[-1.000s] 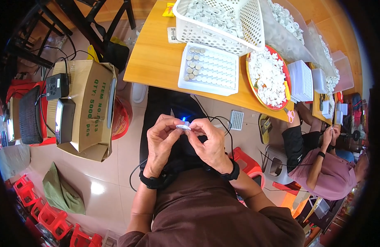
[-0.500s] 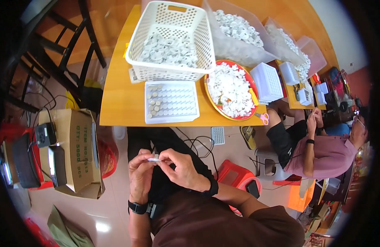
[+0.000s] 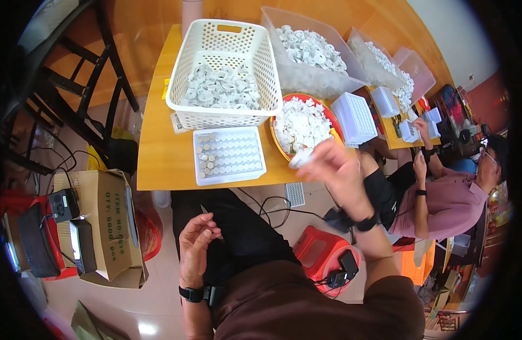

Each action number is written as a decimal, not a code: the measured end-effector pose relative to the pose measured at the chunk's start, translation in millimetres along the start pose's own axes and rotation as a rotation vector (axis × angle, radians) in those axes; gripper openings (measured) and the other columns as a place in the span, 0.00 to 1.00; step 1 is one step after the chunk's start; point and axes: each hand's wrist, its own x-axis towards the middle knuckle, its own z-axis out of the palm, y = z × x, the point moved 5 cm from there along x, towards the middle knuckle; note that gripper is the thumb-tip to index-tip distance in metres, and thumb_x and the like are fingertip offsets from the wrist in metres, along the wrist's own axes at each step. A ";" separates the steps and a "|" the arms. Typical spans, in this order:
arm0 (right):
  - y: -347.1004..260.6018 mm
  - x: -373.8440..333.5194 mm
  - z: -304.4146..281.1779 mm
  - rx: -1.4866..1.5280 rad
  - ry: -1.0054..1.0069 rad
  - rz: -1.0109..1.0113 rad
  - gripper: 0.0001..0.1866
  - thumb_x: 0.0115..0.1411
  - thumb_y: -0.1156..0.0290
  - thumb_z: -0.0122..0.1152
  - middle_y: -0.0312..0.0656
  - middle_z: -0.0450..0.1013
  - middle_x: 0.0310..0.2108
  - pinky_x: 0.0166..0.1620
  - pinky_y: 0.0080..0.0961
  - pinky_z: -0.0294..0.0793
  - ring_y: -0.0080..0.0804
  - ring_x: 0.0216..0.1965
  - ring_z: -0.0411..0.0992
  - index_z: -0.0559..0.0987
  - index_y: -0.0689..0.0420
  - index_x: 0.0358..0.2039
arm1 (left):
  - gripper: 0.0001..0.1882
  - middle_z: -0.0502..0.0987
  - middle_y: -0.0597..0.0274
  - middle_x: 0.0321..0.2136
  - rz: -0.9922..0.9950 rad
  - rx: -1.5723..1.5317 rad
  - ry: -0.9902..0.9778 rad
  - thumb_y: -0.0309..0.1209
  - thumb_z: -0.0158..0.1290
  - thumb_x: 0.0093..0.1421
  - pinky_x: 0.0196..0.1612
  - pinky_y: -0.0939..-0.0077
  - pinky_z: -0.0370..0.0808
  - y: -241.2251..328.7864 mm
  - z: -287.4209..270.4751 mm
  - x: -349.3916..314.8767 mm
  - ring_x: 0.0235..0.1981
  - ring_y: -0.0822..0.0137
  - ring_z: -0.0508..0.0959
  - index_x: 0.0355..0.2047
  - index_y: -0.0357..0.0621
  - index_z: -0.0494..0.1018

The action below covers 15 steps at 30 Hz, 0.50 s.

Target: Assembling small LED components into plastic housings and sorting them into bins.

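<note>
My left hand point(image 3: 197, 243) is over my lap, its fingers curled together around a thin pointed tool point(image 3: 204, 209). Only the tool's tip shows, so I cannot tell its kind. My right hand point(image 3: 341, 173), a little blurred, reaches over the table's front edge with a small white plastic part point(image 3: 300, 158) at its fingertips. It hovers at the near rim of a round red tray point(image 3: 334, 120) heaped with small white pieces point(image 3: 301, 124). Left of that tray stands a white compartment tray point(image 3: 229, 175), with several small round pale discs point(image 3: 205, 158) in its left part.
A white perforated basket point(image 3: 176, 111) of grey-white parts stands behind the compartment tray. A clear bin point(image 3: 323, 85) of white rings and stacked white trays point(image 3: 354, 119) are to its right. A co-worker point(image 3: 442, 209) sits at the right. Beside me are a red stool point(image 3: 317, 249) and a cardboard box point(image 3: 108, 226).
My hands have parted. The right moved up and right to the round tray with a white part, while the left stayed over my lap. The view has shifted, and the co-worker's hands have moved apart.
</note>
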 end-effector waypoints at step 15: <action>-75.4 77.0 -114.6 -0.131 0.336 -0.190 0.07 0.55 0.72 0.56 0.41 0.74 0.30 0.30 0.20 0.73 0.27 0.32 0.74 0.70 0.58 0.33 | 0.13 0.73 0.63 0.33 -0.041 0.081 -0.003 0.22 0.49 0.58 0.41 0.80 0.73 -6.1 -0.9 -7.0 0.34 0.73 0.75 0.44 0.37 0.71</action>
